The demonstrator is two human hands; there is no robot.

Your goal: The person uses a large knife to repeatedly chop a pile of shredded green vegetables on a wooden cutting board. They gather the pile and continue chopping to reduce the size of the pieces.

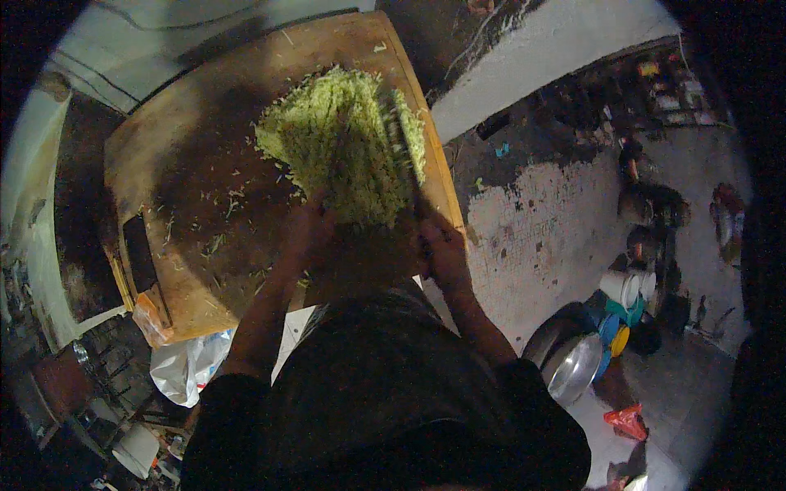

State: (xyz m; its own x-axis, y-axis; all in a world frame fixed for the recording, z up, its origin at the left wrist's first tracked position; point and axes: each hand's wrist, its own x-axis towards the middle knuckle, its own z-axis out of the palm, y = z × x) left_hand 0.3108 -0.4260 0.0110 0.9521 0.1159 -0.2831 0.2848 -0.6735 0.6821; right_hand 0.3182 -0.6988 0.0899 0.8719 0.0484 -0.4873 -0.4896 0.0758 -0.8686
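A broad mound of finely shredded pale-green vegetable, which looks like cabbage (331,116), lies on a wooden table (184,135). My right hand (443,242) is closed around the handle of a long knife (402,144). Its blurred blade points away from me across the right side of the mound. My left hand (314,215) is at the near left edge of the shreds, in shadow. Its fingers are too dark to make out, so what they hold is unclear. Loose shreds (215,242) are scattered over the wood to the left.
A dark flat rectangular thing (141,251) lies at the table's left edge, by an orange packet (152,319). A white plastic bag (190,362) hangs below. On the floor to the right are a metal basin (576,368), several colored containers (614,331) and a red bag (627,422).
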